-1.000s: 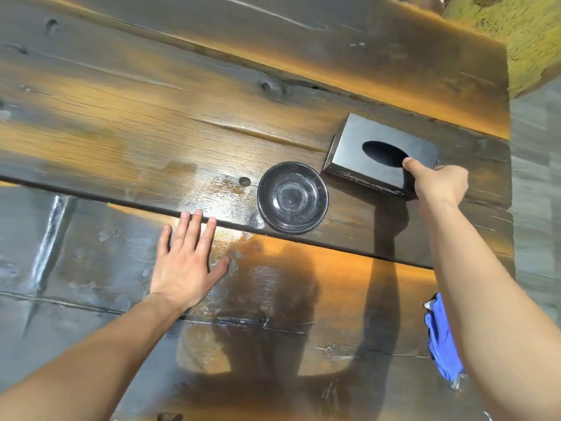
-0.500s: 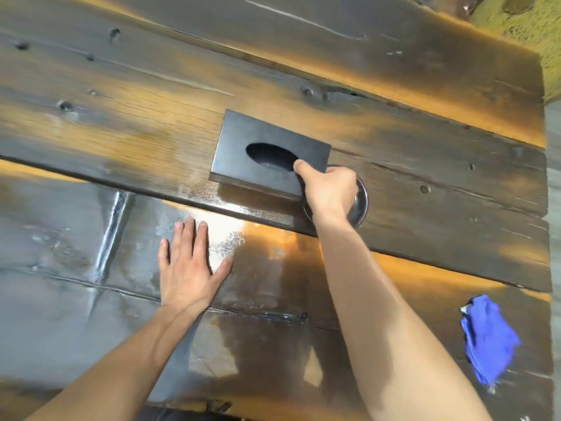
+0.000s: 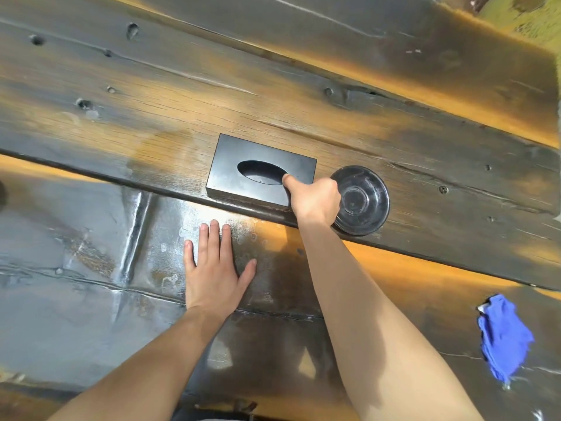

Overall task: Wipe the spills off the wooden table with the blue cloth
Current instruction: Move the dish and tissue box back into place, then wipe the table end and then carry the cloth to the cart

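The blue cloth point(image 3: 504, 338) lies crumpled on the wooden table point(image 3: 91, 299) at the near right, touched by neither hand. My right hand point(image 3: 315, 199) grips the near right corner of a black tissue box point(image 3: 258, 168), thumb on its top by the oval slot. The box rests on the raised middle plank. My left hand point(image 3: 214, 268) lies flat on the lower plank, fingers spread, holding nothing. Pale wet smears and droplets point(image 3: 170, 238) show on the wood around and left of that hand.
A dark round glass dish point(image 3: 362, 200) sits just right of the box, partly behind my right hand. The raised plank's front edge point(image 3: 121, 180) runs diagonally across the table. A yellow-green surface point(image 3: 522, 22) shows past the far right corner.
My right hand has carried the tissue box leftward from the dish's right side to its left. The left hand has stayed flat on the table. The view has shifted, showing more of the cloth.
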